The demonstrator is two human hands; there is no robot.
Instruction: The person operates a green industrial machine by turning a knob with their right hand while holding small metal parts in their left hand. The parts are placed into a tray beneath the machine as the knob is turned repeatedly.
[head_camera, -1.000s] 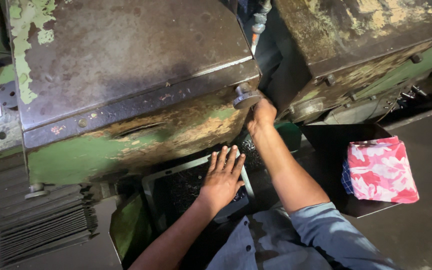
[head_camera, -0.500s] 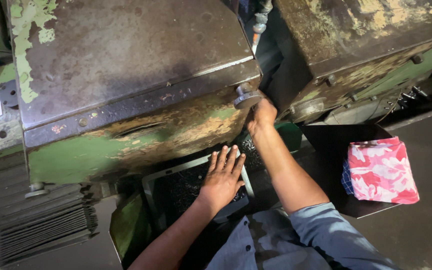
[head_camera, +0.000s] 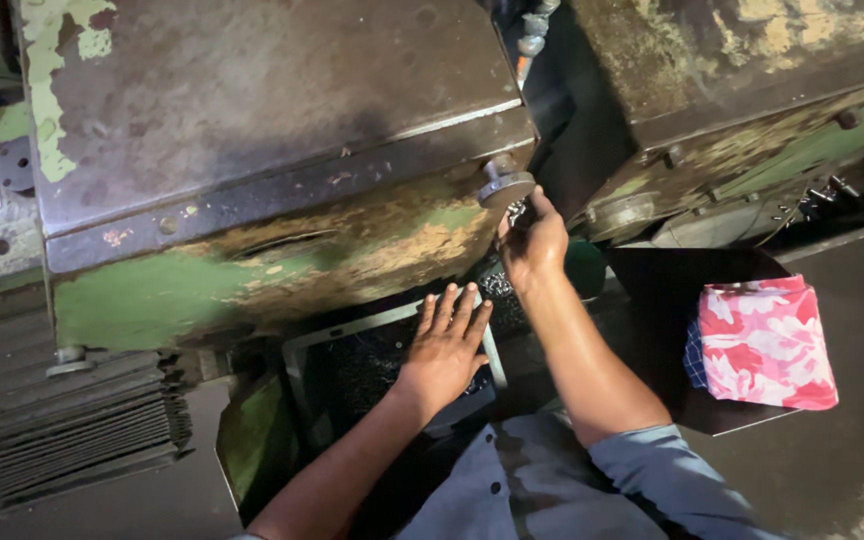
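the person's left hand (head_camera: 447, 345) lies flat, fingers spread, on the right edge of a dark metal tray (head_camera: 372, 365) of small parts, likely steadying it; beyond, the right hand (head_camera: 532, 245) is closed around small metal pieces under the round knob (head_camera: 505, 185) at the worn green machine's (head_camera: 252, 270) front corner

Rough, rusted metal machine housing (head_camera: 252, 130) (green paint flaking), soft printed pink cloth (head_camera: 764, 342).

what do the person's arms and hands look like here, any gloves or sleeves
Both hands are bare: no gloves, rings or watch show on the left hand or the right hand. The forearms are uncovered. A grey-blue shirt with dark buttons is worn, its right sleeve ending around the elbow.
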